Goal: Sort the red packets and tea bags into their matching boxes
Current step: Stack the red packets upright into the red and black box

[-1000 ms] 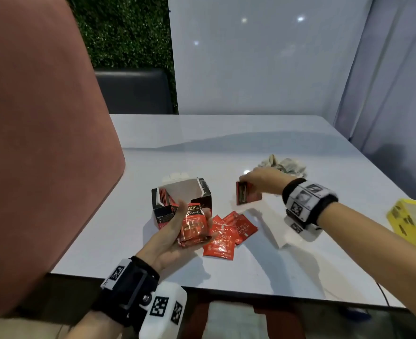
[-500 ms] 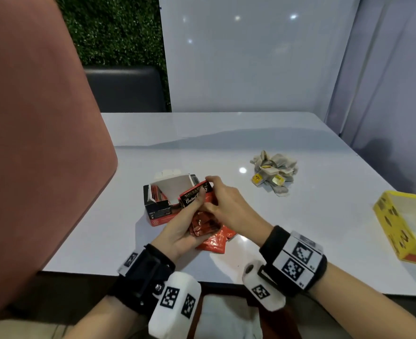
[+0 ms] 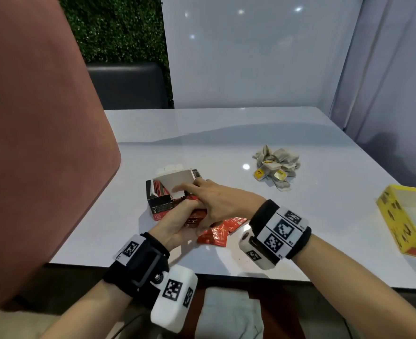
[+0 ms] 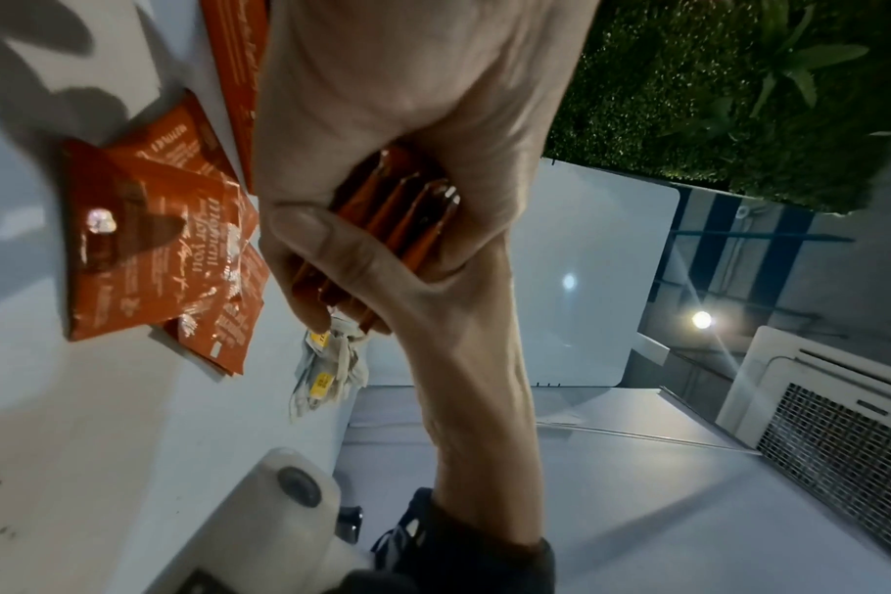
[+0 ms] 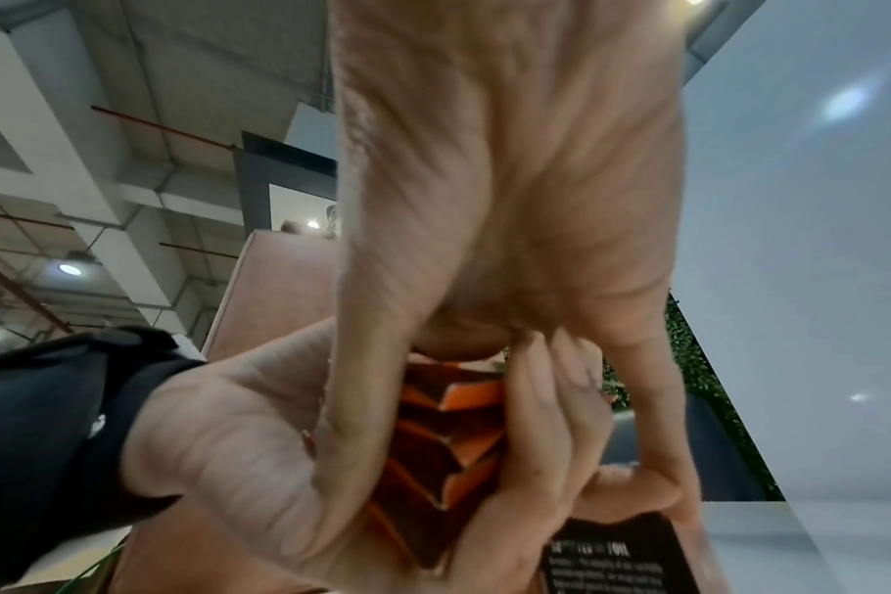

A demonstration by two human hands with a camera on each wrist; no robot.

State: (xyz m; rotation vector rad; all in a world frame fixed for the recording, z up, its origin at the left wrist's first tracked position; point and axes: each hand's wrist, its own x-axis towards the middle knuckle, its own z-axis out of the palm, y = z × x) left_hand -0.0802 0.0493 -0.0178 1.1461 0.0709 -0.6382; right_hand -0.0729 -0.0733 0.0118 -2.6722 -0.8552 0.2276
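My left hand grips a stack of red packets just in front of the open red-and-black box. My right hand lies over the same stack, thumb on one side and fingers on the other, fingertips against the box's flap. In the left wrist view the stack's edges show between both hands. Several loose red packets lie on the table below my right hand. A pile of tea bags sits farther back on the right. The open yellow box stands at the right edge.
The white table ends near my wrists. A large reddish-brown panel blocks the left side. A dark chair back stands behind the table. A folded grey cloth lies below the table's edge.
My right hand brought a red packet back from the middle of the table and added it to the stack in my left hand. Both hands now hold the stack at the box.
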